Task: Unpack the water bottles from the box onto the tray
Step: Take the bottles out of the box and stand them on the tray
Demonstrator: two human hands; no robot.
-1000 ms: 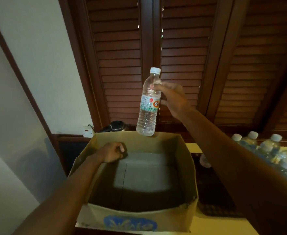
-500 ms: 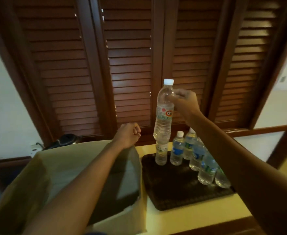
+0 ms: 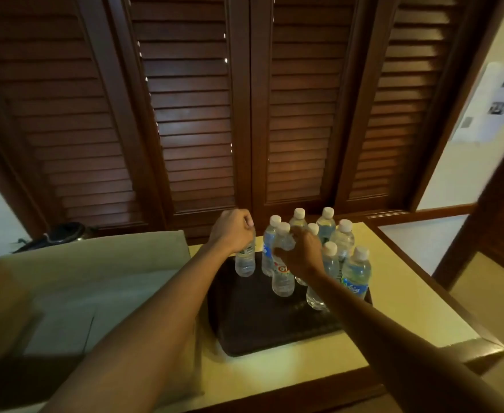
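Observation:
A dark tray (image 3: pixel 253 326) lies on the cream tabletop, with several clear water bottles (image 3: pixel 344 242) standing upright at its back and right. My right hand (image 3: pixel 300 253) is wrapped around the neck of a red-labelled bottle (image 3: pixel 282 277), which is upright with its base on the tray. My left hand (image 3: pixel 233 231) is a closed fist in front of the top of another standing bottle (image 3: pixel 244 262); I cannot see whether it grips it. The open cardboard box (image 3: pixel 95 263) sits to the left of the tray, and no bottles show in the visible part of it.
Dark louvred wooden shutters (image 3: pixel 191 114) rise right behind the table. A black appliance (image 3: pixel 63 234) sits behind the box at far left. The tabletop (image 3: pixel 409 296) has a raised wooden rim on its right and front. Papers hang on the right wall.
My right hand has lowered the red-labelled bottle from the air onto the tray among the others. My left fist has moved from above the box to the tray's back left bottle.

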